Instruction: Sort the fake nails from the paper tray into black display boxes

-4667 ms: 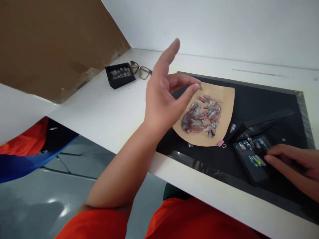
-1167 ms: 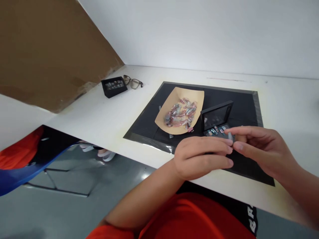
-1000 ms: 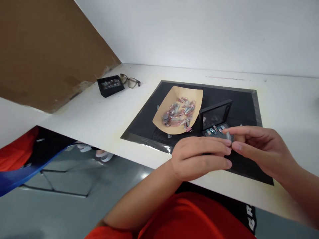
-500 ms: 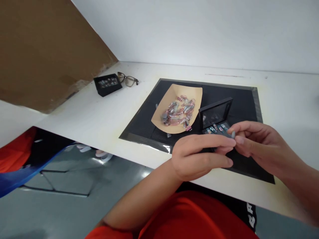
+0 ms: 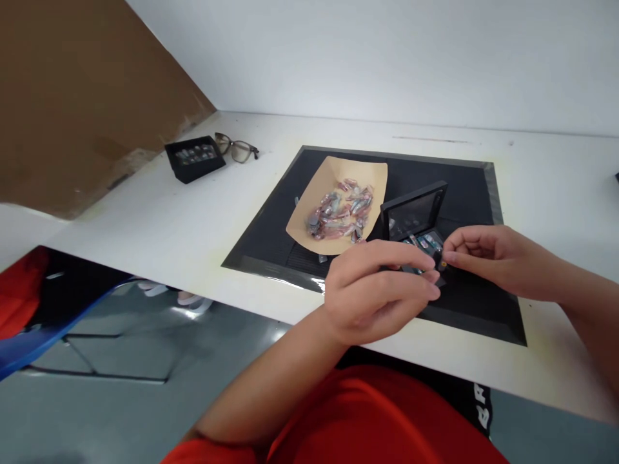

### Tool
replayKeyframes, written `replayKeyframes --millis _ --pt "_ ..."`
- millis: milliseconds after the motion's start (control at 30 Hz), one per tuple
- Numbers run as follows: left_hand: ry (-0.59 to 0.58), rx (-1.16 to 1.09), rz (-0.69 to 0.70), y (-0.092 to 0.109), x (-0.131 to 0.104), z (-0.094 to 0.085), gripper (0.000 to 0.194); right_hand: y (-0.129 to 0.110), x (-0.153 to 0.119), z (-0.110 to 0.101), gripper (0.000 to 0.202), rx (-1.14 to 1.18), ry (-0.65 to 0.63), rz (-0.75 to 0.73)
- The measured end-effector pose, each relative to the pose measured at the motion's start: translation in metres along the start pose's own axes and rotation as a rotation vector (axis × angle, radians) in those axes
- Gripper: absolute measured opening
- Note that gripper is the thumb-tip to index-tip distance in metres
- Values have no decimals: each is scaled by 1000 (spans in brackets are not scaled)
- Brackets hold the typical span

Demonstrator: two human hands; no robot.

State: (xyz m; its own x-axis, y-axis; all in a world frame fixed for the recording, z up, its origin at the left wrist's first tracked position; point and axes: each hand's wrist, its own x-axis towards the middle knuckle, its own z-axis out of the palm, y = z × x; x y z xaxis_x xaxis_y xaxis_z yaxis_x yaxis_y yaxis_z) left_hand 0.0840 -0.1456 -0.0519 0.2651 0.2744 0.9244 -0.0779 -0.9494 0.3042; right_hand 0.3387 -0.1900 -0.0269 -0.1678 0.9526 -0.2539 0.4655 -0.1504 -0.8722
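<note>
My left hand [image 5: 380, 290] hovers in front of the small black box [image 5: 413, 209], its fingers bent and hiding part of it. The box's lid, with a clear window, stands raised. Several small shiny teal and silver pieces [image 5: 425, 241] lie inside. My right hand [image 5: 498, 258] is at the box's right side, thumb and forefinger pinched on a small dark piece with a yellow spot [image 5: 443, 263]. What my left fingertips hold, if anything, is hidden.
A tan paper tray [image 5: 302, 222] of wrapped pieces sits on the black mat [image 5: 464, 174]. Farther left on the white table [image 5: 159, 212] are another black box [image 5: 200, 171] and glasses [image 5: 240, 152]. A blue chair [image 5: 29, 351] stands at lower left.
My hands have drawn apart. The right one has moved from the left fingertips to the box's right side. The whole view has shifted slightly.
</note>
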Motion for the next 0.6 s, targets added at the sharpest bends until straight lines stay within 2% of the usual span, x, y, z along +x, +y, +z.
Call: replayKeyframes --millis 133,333,600 --pt "-40 -68 -24 2 -1 1 17 9 1 -2 58 -115 6 20" --pt "-54 -45 -22 1 0 2 15 21 1 2 63 -245 57 -5" --pt "105 -58 22 -5 -2 19 15 19 -2 5 54 -346 92 -38"
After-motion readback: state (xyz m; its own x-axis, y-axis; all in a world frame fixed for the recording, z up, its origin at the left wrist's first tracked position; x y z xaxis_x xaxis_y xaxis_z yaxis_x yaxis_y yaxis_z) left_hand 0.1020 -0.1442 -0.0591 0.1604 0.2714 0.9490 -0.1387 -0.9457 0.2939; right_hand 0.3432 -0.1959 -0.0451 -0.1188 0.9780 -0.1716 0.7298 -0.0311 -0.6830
